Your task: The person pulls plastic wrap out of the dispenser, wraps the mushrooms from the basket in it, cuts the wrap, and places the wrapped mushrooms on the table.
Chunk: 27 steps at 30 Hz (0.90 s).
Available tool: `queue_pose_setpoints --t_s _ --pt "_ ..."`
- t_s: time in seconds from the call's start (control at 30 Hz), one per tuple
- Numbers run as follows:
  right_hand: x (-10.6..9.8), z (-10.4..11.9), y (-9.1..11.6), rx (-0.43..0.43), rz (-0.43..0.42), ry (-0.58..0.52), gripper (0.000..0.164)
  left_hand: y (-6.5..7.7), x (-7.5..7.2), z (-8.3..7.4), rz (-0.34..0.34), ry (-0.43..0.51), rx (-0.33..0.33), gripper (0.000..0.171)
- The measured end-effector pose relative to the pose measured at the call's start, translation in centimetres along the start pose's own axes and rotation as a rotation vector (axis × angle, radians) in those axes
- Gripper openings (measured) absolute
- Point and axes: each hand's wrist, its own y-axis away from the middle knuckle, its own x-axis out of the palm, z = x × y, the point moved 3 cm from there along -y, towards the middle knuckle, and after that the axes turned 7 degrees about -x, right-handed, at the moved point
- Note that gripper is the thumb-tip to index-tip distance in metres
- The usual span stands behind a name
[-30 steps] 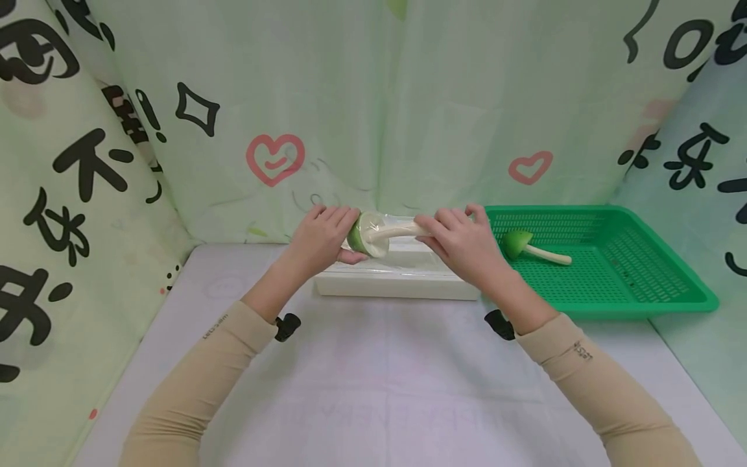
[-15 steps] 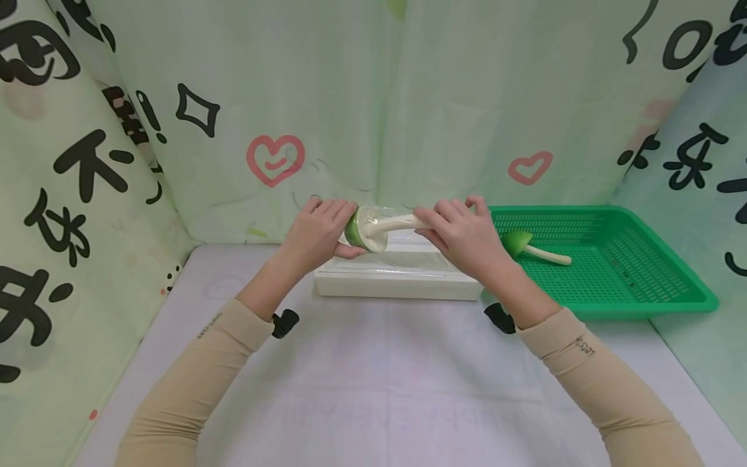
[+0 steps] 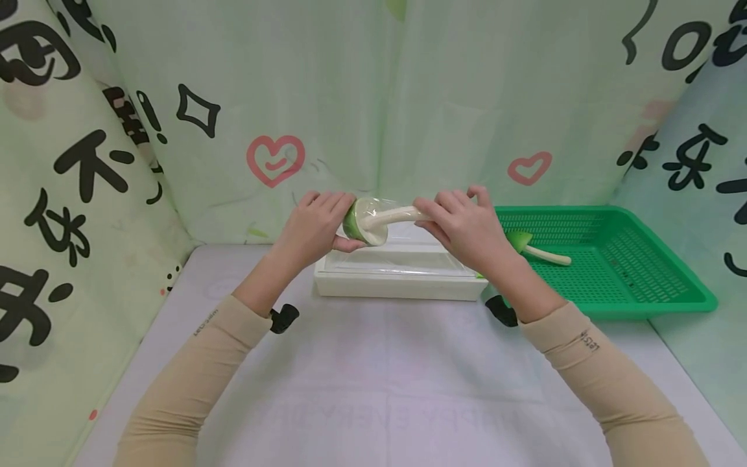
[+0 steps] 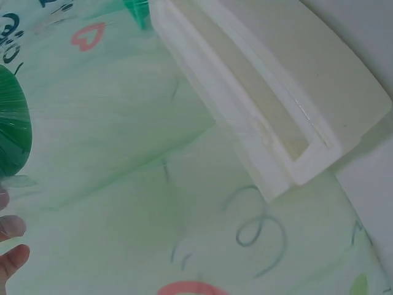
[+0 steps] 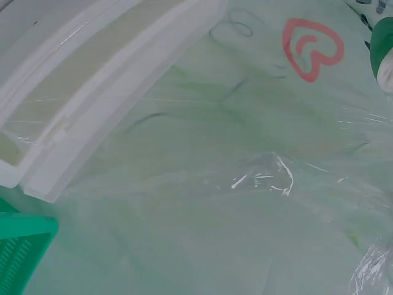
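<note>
A mushroom-shaped thing [image 3: 371,228] with a green cap and white stem is held level in the air, clear film about it. My left hand [image 3: 312,224] grips the cap, thumb below it. My right hand [image 3: 461,228] pinches the stem's end. Beneath them on the table lies a long white cling film dispenser [image 3: 397,285] with a slot along its top. Clear cling film [image 5: 264,178] stretches across the right wrist view. In the left wrist view, the cap [image 4: 12,123] and a few fingertips [image 4: 13,261] show at the left edge.
On the right stands a green plastic basket [image 3: 630,308], partly behind my right forearm. Inside it lies a second mushroom-shaped thing [image 3: 548,255], green-capped with a white stem. Printed curtains [image 3: 455,117] enclose the back and sides of the pale table [image 3: 385,389].
Both hands have risen slightly with the mushroom-shaped thing, moving up and away from the dispenser. The dispenser and the basket have stayed put.
</note>
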Motion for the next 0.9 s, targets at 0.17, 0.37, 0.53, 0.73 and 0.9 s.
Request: queue_pose_setpoints --t_s 0.17,0.37,0.53,0.73,0.9 --pt "-0.3 -0.1 -0.4 -0.008 0.002 0.000 0.030 -0.1 -0.3 0.1 0.004 0.016 -0.002 0.065" --pt "-0.6 -0.2 -0.7 -0.012 0.010 -0.007 0.028 -0.2 -0.8 0.1 0.005 0.028 -0.007 0.065" --pt "-1.0 -0.2 -0.9 -0.019 0.016 -0.012 0.025 -0.4 -1.1 0.2 0.000 0.035 -0.012 0.065" --pt "-1.3 -0.2 -1.2 -0.022 0.002 -0.020 0.026 -0.5 -1.4 0.3 -0.007 0.048 -0.014 0.064" --pt "-1.7 -0.2 -1.5 -0.029 -0.008 -0.015 0.029 -0.6 -1.6 0.4 -0.009 0.061 -0.020 0.064"
